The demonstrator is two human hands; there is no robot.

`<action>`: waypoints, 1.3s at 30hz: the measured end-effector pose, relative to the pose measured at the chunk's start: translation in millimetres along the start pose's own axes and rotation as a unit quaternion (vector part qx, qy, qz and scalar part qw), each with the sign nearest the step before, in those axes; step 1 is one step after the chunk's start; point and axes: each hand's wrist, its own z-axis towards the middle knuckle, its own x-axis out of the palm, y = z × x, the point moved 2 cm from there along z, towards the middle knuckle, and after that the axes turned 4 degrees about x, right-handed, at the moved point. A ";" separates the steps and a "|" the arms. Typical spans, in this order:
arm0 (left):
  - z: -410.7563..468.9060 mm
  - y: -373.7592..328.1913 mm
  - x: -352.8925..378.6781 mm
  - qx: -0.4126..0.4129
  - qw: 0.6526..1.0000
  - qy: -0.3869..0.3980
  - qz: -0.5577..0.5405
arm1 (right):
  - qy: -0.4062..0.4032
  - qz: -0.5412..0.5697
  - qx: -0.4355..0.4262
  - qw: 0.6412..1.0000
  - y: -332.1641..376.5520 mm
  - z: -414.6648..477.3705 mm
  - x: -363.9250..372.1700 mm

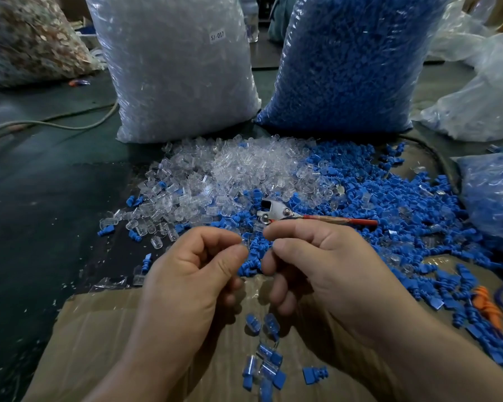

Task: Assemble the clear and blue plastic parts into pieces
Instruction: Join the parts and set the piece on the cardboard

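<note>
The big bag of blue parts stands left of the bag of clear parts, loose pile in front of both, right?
No. In the head view the bag of blue parts stands right of the bag of clear parts; the loose pile does lie in front of both.

Small factory workshop, bulk sacks of clear parts (174,68), blue parts (346,62)

clear parts (238,169) heaped, blue parts (389,204) scattered beside
</note>
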 end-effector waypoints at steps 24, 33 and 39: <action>-0.1 0.0 3.2 -0.054 0.997 0.021 -0.041 | -0.076 -0.270 -0.149 0.948 11.1 -11.9 -3.4; -0.6 -4.1 8.3 -0.052 0.998 0.013 -0.036 | -0.031 -0.195 -0.104 0.975 7.2 -10.6 0.7; -1.4 -5.8 9.3 -0.060 0.997 0.016 -0.035 | -0.084 -0.345 -0.250 0.901 9.6 -13.2 1.5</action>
